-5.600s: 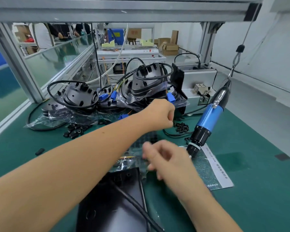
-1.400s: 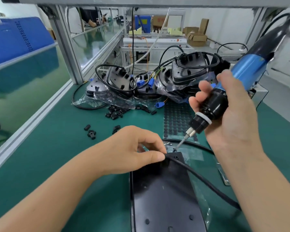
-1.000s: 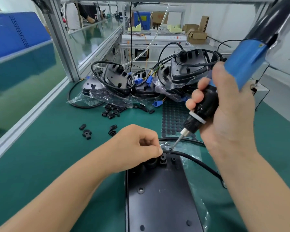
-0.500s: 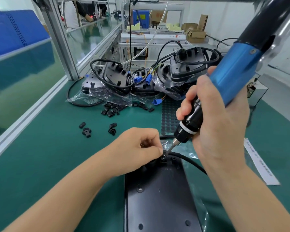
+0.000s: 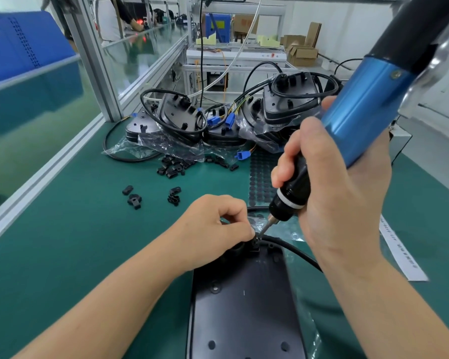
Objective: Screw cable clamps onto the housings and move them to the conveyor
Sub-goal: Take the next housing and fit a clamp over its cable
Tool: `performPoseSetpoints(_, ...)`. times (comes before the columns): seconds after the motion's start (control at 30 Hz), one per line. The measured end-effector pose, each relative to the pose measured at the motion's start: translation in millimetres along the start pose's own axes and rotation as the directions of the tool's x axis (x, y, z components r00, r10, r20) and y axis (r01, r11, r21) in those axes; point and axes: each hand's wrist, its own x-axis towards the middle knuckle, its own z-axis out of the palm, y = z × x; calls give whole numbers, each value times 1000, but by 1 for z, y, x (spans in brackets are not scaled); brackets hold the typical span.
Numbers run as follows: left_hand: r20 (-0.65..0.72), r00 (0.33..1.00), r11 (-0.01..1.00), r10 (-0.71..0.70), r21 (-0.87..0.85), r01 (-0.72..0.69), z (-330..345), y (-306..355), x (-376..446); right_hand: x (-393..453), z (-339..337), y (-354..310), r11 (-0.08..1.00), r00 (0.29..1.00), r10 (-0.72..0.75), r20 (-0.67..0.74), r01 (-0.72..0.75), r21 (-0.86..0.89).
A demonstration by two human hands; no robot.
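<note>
A flat black housing (image 5: 244,301) lies in front of me on the green mat, with a black cable (image 5: 293,251) running off its far end to the right. My left hand (image 5: 213,229) pinches a small black cable clamp (image 5: 254,242) against that far end. My right hand (image 5: 340,200) grips a blue and black electric screwdriver (image 5: 358,117). Its bit points down onto the clamp, right beside my left thumb and forefinger. The screw itself is hidden.
Loose black clamps (image 5: 174,168) lie scattered on the mat (image 5: 75,229) further back. Behind them, several bagged housings with coiled cables (image 5: 218,117) are piled up. A green conveyor (image 5: 24,141) runs along the left behind an aluminium rail. A printed sheet (image 5: 399,250) lies at right.
My right hand has tilted the screwdriver more upright and lowered its bit onto the clamp. My left hand keeps pinching the clamp at the housing's far end.
</note>
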Motion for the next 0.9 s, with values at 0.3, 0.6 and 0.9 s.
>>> performPoseSetpoints(0.3, -19, 1000, 999, 25, 21, -25, -1, 2, -2, -10, 2, -3, 996, 998, -30, 58, 35, -80)
performPoseSetpoints(0.6, 4, 1000, 1000, 22, 18, -22, -1, 2, -3, -3, -1, -2, 956, 945, 174, 276, -229, 181)
performPoseSetpoints(0.9, 27, 1000, 1000, 2, 21, -2, -2, 1, -2, -4, 8, -5, 955, 926, 152, 345, -228, 191)
